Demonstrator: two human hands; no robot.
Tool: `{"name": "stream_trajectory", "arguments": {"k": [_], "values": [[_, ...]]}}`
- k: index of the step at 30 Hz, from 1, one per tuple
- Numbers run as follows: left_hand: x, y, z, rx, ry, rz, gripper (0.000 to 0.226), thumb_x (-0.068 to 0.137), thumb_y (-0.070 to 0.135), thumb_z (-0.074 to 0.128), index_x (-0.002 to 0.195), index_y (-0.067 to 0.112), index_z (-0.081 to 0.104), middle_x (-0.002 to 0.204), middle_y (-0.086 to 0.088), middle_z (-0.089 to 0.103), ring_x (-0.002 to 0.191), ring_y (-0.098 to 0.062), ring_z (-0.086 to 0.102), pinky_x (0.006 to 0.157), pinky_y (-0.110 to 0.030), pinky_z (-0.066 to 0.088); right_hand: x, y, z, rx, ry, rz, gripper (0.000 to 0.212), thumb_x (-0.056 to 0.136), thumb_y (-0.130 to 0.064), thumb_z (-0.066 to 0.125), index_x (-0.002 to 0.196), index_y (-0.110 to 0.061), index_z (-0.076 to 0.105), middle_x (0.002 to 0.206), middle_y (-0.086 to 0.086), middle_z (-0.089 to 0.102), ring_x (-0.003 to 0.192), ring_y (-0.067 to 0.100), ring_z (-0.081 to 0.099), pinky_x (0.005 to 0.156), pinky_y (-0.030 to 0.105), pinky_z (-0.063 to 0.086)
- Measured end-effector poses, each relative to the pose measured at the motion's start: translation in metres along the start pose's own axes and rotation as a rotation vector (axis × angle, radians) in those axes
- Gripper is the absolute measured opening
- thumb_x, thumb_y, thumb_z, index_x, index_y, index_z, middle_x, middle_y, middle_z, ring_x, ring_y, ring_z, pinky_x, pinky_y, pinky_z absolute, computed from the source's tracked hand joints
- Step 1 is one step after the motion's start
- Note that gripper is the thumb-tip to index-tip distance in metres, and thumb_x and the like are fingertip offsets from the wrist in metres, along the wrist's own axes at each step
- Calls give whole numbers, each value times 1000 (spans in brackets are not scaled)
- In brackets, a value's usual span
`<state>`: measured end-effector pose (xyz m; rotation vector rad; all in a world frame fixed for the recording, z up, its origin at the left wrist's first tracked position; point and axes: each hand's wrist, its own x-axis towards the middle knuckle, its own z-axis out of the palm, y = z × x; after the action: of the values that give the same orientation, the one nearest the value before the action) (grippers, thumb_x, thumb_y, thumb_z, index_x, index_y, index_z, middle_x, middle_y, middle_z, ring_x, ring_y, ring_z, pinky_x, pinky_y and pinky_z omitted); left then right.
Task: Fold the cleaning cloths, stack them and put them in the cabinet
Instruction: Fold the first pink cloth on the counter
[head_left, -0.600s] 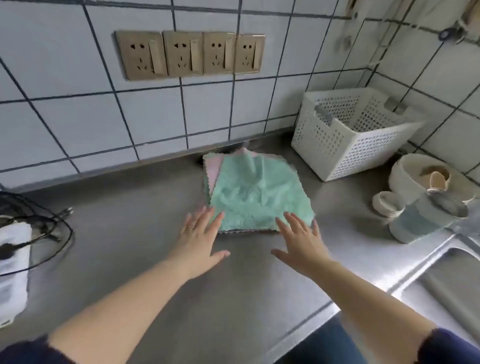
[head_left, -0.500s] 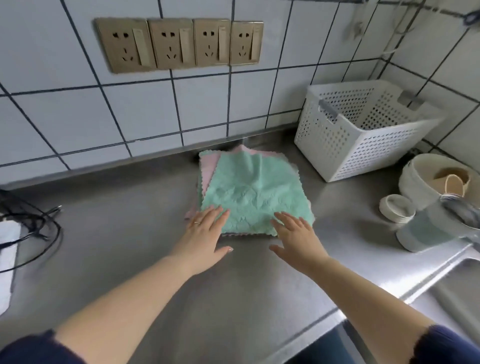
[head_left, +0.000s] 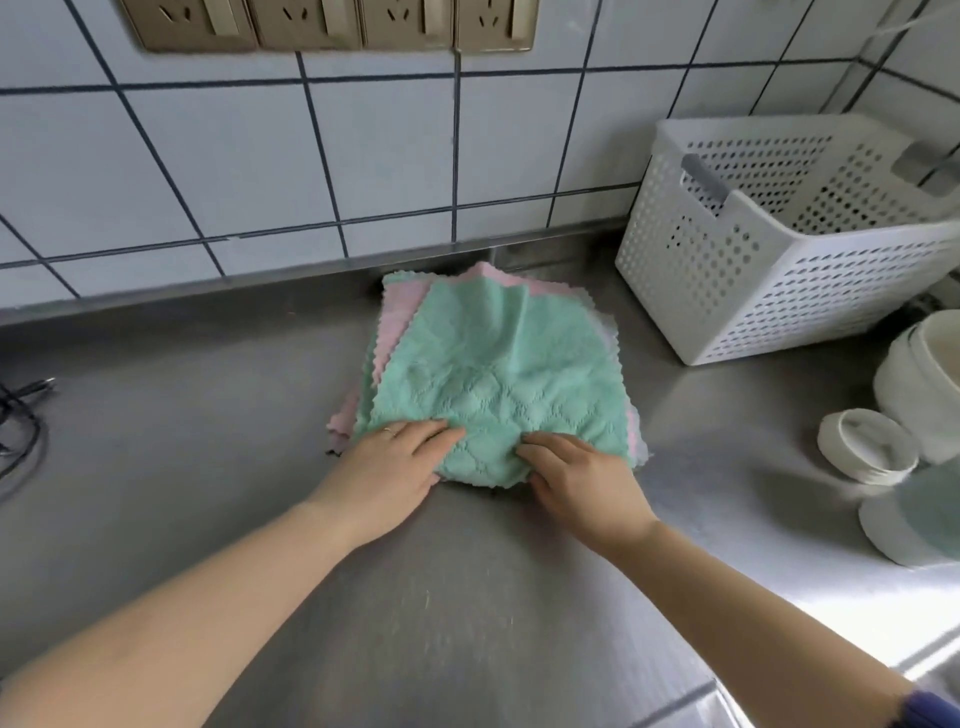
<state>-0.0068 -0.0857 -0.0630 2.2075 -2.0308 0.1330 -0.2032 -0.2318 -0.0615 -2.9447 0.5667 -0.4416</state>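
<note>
Both hands are lying on the near edge of a green cloth (head_left: 493, 384), which is sitting on top of a loose pile of cloths in the middle of the frame, on the steel surface (head_left: 208, 441) close to the tiled wall (head_left: 260, 171). The left hand (head_left: 387, 475) is pressing on the cloth's lower left corner with fingers fairly straight, a ring showing on one of them. The right hand (head_left: 582, 480) is curling its fingers into the lower edge and appears to be pinching it, the fabric bunching between the two hands. Pink cloths (head_left: 400, 312) are peeking out beneath, at the left and top of the pile. A white perforated basket (head_left: 769, 270) is standing at the upper right, well apart from the pile. White bowls (head_left: 867, 447) are sitting at the right edge. Wall sockets (head_left: 332, 23) are showing along the top, and a dark cable (head_left: 21, 415) is lying at the far left.
</note>
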Motion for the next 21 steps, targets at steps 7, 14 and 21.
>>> {"name": "stream_trajectory", "arguments": {"k": [7, 14, 21], "values": [[2, -16, 8, 144, 219, 207, 38, 82, 26, 55, 116, 12, 66, 108, -2, 71, 87, -16, 71, 71, -30, 57, 6, 11, 6, -10, 127, 30, 25, 83, -25, 42, 86, -15, 64, 64, -3, 66, 54, 23, 63, 36, 24, 43], [1, -22, -3, 69, 214, 142, 44, 88, 46, 36, 89, 18, 69, 68, 8, 65, 62, -17, 64, 44, -26, 44, -2, 21, 7, -101, 155, -52, 20, 88, -23, 49, 92, -12, 65, 82, -1, 66, 68, 24, 63, 50, 28, 46], [-47, 16, -41, 166, 328, -9, 38, 78, -5, 50, 109, 13, 64, 92, -6, 59, 81, -30, 59, 58, -28, 29, -29, -11, -39, -66, 358, 92, 22, 92, -16, 51, 110, -16, 63, 100, 4, 71, 87, 32, 65, 69, 37, 51]]}}
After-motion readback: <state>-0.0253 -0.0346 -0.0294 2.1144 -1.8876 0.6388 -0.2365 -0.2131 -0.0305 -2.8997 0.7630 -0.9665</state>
